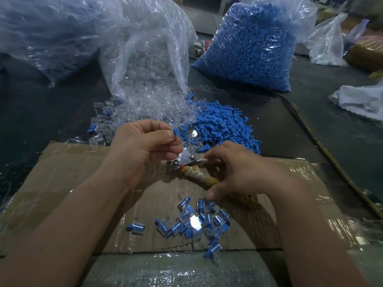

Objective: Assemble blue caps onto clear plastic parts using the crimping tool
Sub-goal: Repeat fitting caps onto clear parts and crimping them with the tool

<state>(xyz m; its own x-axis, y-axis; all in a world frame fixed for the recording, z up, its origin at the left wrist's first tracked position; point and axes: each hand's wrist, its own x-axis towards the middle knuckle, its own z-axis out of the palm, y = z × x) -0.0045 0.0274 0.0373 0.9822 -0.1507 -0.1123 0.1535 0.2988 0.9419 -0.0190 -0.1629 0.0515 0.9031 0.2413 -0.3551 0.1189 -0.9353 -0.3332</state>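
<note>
My left hand (pixel 145 146) pinches a blue cap (pixel 176 132) between thumb and fingertips, just above the metal jaws of the crimping tool (pixel 189 159). My right hand (pixel 234 168) curls round the tool's cloth-wrapped handle (pixel 199 176) on the cardboard. A loose heap of blue caps (pixel 226 125) and a spill of clear plastic parts (pixel 145 108) lie beyond the hands. Several assembled pieces (pixel 194 222), clear with blue caps, lie scattered on the cardboard near me. Whether a clear part sits in the jaws is hidden by my fingers.
A taped cardboard sheet (pixel 83 172) covers the near work surface. A clear bag of clear parts (pixel 149 59) stands at the back middle, a full bag of blue caps (pixel 255 44) at the back right. White cloth (pixel 360 100) lies far right.
</note>
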